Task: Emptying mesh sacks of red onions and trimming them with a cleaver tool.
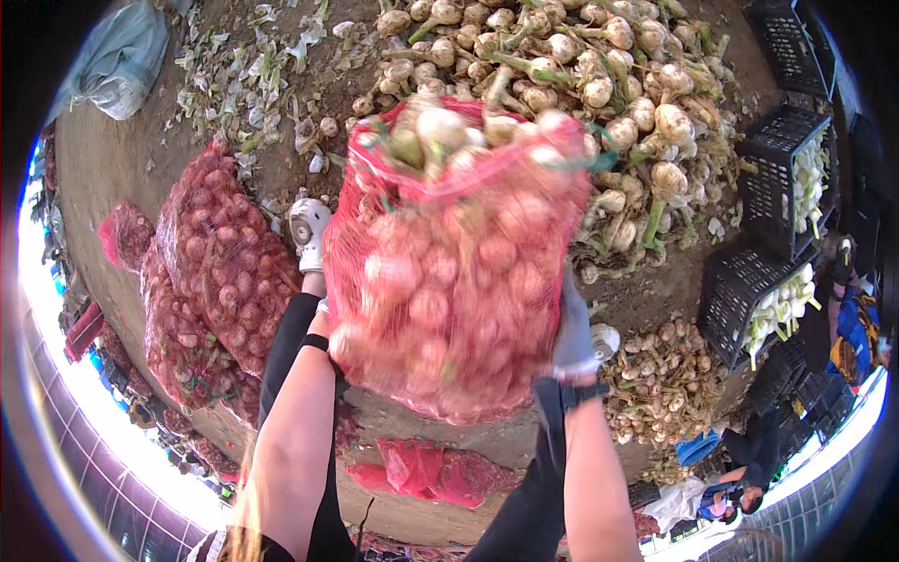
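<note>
A red mesh sack of onions [440,272] stands out large in front of me, its open mouth at the far end showing pale bulbs. My right hand [574,342], in a light grey glove, grips the sack's right side. Against its left side is my left hand [324,307], mostly hidden by the mesh, with only a bit of pale glove showing. The fingers of both hands are out of sight around the sack. Sack and right glove are blurred by motion.
Beyond the sack spreads a big heap of onions [618,84]; a smaller onion pile [665,375] lies at right. Full mesh sacks [220,272] stand at left. Black crates [777,159] line the right side. A red mesh bag [431,471] lies between my legs. People [740,492] are at lower right.
</note>
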Tool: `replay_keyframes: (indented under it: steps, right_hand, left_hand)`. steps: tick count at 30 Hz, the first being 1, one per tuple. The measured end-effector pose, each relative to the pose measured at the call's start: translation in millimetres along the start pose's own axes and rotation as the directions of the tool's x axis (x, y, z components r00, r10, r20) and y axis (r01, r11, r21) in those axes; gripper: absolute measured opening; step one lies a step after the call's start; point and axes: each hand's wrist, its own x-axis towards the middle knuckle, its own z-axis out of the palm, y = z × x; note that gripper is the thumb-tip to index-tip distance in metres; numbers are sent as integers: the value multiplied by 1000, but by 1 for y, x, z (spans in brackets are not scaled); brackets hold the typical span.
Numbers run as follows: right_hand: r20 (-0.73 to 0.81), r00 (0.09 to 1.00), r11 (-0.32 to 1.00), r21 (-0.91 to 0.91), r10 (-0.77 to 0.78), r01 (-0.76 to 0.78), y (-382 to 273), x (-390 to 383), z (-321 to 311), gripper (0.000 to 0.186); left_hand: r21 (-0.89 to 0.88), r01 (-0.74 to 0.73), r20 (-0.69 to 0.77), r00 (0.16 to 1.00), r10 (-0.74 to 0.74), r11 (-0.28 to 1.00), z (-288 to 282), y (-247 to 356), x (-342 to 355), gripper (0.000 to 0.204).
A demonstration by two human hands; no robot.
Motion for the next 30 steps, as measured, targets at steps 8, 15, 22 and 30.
replay_keyframes:
  steps: [8, 15, 22, 30]
  right_hand:
    - [-36, 976, 903, 388, 215, -184, 27, 43, -22, 53]
    - [-542, 810, 973, 80, 225, -217, 6, -112, -38, 50]
    - [-470, 668, 708, 696, 576, -121, -23, -174, -8, 41]
    - [-696, 710, 942, -157, 108, -297, -83, -211, -6, 50]
  left_hand:
    - [-234, 65, -62, 995, -82, 970, -27, -23, 8, 34]
    - [-477, 40, -41, 997, -68, 878, 4, -74, -64, 33]
    - [-440, -42, -205, 977, -55, 897, 46, -62, -89, 31]
    - [-235, -104, -195, 979, 58, 966, 95, -31, -114, 34]
